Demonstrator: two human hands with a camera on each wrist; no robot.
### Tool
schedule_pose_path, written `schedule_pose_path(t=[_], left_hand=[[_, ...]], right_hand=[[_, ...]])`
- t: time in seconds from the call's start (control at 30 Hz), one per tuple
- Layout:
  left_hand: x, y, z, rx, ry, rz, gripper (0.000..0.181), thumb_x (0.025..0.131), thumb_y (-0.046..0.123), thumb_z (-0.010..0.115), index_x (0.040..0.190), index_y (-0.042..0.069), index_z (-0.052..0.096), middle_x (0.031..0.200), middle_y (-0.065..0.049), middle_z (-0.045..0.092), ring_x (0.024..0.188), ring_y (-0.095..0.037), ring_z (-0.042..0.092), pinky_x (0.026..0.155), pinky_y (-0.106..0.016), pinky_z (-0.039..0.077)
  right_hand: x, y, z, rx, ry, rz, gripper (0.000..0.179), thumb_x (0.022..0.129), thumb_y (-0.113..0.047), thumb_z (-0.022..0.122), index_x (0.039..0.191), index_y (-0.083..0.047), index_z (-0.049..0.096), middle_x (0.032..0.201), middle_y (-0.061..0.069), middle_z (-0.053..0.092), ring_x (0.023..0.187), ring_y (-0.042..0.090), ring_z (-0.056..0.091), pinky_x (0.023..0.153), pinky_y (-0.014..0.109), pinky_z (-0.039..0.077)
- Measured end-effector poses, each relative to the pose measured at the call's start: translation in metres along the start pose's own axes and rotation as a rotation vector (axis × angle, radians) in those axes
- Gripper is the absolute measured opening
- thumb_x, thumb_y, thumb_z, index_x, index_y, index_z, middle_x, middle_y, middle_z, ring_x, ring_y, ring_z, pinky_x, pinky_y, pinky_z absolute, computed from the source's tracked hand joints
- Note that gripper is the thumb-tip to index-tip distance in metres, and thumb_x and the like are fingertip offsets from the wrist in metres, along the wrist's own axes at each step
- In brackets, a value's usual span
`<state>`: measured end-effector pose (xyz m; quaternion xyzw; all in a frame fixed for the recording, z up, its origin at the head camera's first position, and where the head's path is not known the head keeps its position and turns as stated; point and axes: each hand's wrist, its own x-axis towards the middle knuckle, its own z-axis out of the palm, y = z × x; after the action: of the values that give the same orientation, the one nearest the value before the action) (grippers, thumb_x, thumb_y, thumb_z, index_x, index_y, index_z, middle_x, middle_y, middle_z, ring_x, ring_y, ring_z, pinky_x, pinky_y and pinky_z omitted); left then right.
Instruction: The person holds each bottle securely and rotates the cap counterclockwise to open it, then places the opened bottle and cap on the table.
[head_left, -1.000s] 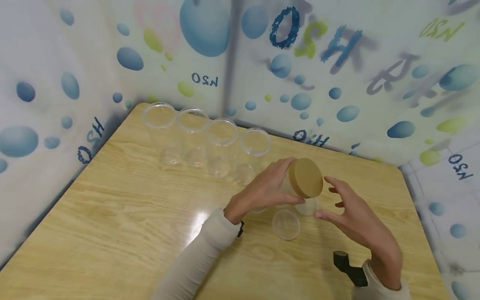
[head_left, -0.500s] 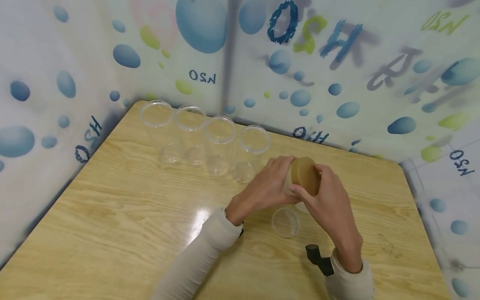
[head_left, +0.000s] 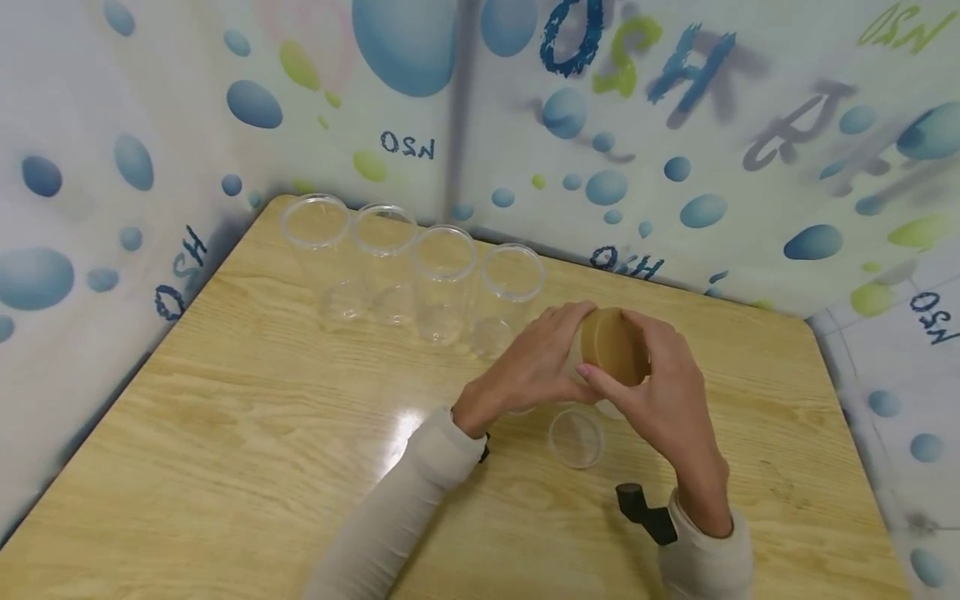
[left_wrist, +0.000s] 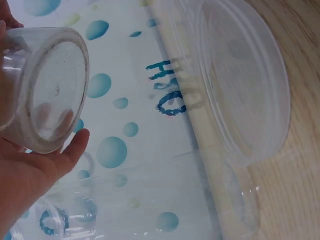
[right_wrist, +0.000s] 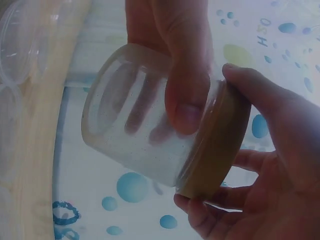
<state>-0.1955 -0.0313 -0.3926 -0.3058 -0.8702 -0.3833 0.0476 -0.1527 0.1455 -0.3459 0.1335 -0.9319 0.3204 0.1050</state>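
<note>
A clear jar (right_wrist: pixel 125 157) with a tan round lid (head_left: pixel 615 350) is held tilted above the table, its lid end toward the right. My left hand (head_left: pixel 532 358) grips the jar's body, thumb across its near side in the right wrist view. My right hand (head_left: pixel 663 383) grips the lid's rim between thumb and fingers. No contents show through the jar wall. The scuffed jar bottom (left_wrist: pixel 57 90) faces the camera in the left wrist view. Below the hands lies a round clear lid-like piece (head_left: pixel 576 438), with other translucent round pieces partly hidden behind the hands.
Several tall clear plastic cups (head_left: pixel 444 279) stand in a row at the back left of the wooden table (head_left: pixel 262 417). Printed walls (head_left: pixel 622 183) with blue bubbles enclose the table's back and sides. A black wrist mount (head_left: pixel 645 512) sits at my right sleeve.
My right hand, apart from the jar a second ago, has moved left and taken hold of the tan lid. The left hand keeps its grip on the jar, which has turned slightly.
</note>
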Motion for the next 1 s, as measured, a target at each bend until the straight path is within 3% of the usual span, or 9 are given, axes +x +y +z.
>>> schedule_pose_path(t=[0.1, 0.23, 0.37, 0.7, 0.9, 1.0], left_hand=[[0.000, 0.002, -0.002, -0.108, -0.044, 0.000, 0.087, 0.074, 0.042, 0.083, 0.141, 0.009, 0.038, 0.117, -0.001, 0.055, 0.098, -0.011, 0.054, 0.079, -0.020, 0.048], [0.001, 0.004, -0.007, -0.251, -0.124, -0.014, 0.090, 0.072, 0.038, 0.086, 0.143, 0.011, 0.036, 0.114, 0.001, 0.057, 0.092, -0.010, 0.057, 0.074, -0.019, 0.050], [0.001, 0.003, -0.012, -0.303, -0.166, -0.028, 0.091, 0.072, 0.038, 0.085, 0.145, 0.014, 0.035, 0.115, 0.002, 0.056, 0.093, -0.012, 0.058, 0.074, -0.023, 0.051], [-0.001, -0.002, -0.012, -0.336, -0.186, -0.045, 0.092, 0.073, 0.037, 0.084, 0.146, 0.014, 0.033, 0.119, 0.002, 0.054, 0.097, -0.013, 0.057, 0.075, -0.024, 0.052], [0.000, -0.002, -0.011, -0.228, -0.144, -0.007, 0.092, 0.074, 0.042, 0.084, 0.145, 0.009, 0.034, 0.120, -0.001, 0.053, 0.098, -0.012, 0.055, 0.078, -0.023, 0.051], [0.001, 0.000, -0.008, -0.173, -0.121, 0.004, 0.092, 0.074, 0.045, 0.083, 0.144, 0.008, 0.035, 0.120, -0.001, 0.054, 0.097, -0.012, 0.055, 0.077, -0.023, 0.051]], right_hand=[[-0.003, 0.000, -0.007, 0.059, -0.019, -0.026, 0.069, 0.078, -0.026, 0.085, 0.138, -0.008, 0.056, 0.135, 0.014, 0.056, 0.114, 0.031, 0.052, 0.079, 0.053, 0.049], [-0.006, 0.000, -0.018, 0.135, -0.074, -0.068, 0.070, 0.075, -0.018, 0.087, 0.139, -0.015, 0.058, 0.143, 0.010, 0.053, 0.131, 0.033, 0.043, 0.091, 0.061, 0.044], [-0.006, 0.000, -0.023, 0.142, -0.124, -0.106, 0.074, 0.075, -0.018, 0.088, 0.141, -0.021, 0.056, 0.147, 0.008, 0.049, 0.137, 0.032, 0.038, 0.096, 0.062, 0.041], [-0.004, 0.007, -0.021, 0.142, -0.192, -0.164, 0.079, 0.076, -0.017, 0.087, 0.146, -0.020, 0.050, 0.153, 0.011, 0.041, 0.142, 0.035, 0.034, 0.100, 0.065, 0.040], [-0.003, 0.011, -0.022, 0.169, -0.220, -0.148, 0.083, 0.079, -0.013, 0.084, 0.151, -0.015, 0.042, 0.161, 0.010, 0.028, 0.147, 0.038, 0.025, 0.102, 0.068, 0.035], [-0.003, 0.010, -0.023, 0.129, -0.216, -0.117, 0.078, 0.086, -0.019, 0.078, 0.152, -0.011, 0.038, 0.163, 0.012, 0.022, 0.147, 0.042, 0.021, 0.103, 0.071, 0.031]])
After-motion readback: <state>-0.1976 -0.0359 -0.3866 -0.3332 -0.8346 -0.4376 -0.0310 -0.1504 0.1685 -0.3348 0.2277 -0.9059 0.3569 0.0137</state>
